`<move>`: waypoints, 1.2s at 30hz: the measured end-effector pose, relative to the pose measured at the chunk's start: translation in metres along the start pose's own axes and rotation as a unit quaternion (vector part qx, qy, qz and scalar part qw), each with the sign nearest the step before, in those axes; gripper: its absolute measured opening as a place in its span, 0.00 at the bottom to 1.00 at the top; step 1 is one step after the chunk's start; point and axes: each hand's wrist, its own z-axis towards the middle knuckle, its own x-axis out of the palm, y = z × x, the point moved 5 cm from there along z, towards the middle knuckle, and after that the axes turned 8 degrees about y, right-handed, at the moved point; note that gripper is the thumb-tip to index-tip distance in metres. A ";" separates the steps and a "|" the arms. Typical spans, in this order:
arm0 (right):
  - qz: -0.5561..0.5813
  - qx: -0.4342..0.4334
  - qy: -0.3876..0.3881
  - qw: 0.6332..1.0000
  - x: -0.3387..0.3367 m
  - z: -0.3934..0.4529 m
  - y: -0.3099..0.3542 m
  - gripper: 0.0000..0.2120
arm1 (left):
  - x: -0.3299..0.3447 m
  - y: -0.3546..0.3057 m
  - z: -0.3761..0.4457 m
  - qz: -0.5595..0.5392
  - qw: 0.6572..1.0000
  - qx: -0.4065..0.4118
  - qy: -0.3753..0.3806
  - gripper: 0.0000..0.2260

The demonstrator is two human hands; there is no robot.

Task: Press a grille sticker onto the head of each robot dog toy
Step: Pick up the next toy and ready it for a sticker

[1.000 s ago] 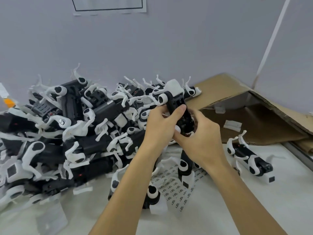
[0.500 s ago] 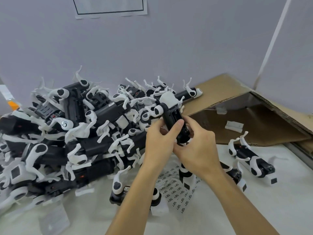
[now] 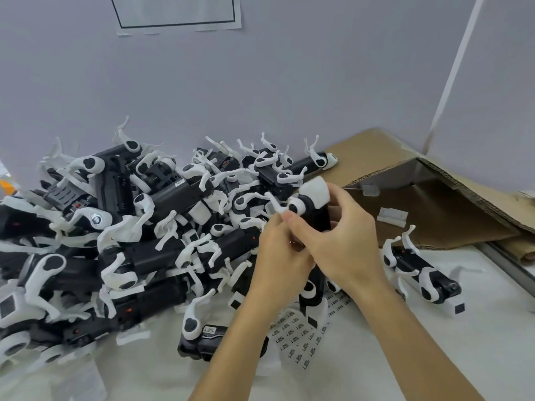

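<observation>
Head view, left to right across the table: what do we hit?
Pile of robot dog toys → left hand → held robot dog toy, gripped by both hands → right hand → lone robot dog toy lying on the table → cardboard box.

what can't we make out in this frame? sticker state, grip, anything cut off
Head view only:
- Held toy dog: lower body hidden by the right hand and left hand.
- Grille sticker: cannot tell if one is on its white head, which faces away.
- Sticker sheet: print too small to read, partly under the forearms.
- Wall paper: cut off by the top edge.
- Toy pile: cut off at the left edge.
</observation>
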 end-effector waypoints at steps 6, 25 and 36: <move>-0.045 -0.007 -0.077 0.996 -0.006 -0.002 0.002 0.13 | 0.006 0.002 0.002 0.025 0.999 0.001 0.034 0.17; -0.021 0.093 0.055 0.994 -0.025 0.003 -0.020 0.20 | -0.028 0.011 0.000 -0.165 0.981 -0.045 -0.089 0.08; 0.092 0.039 0.047 0.994 -0.005 -0.001 -0.016 0.17 | -0.040 0.004 -0.002 -0.070 0.989 -0.065 -0.116 0.10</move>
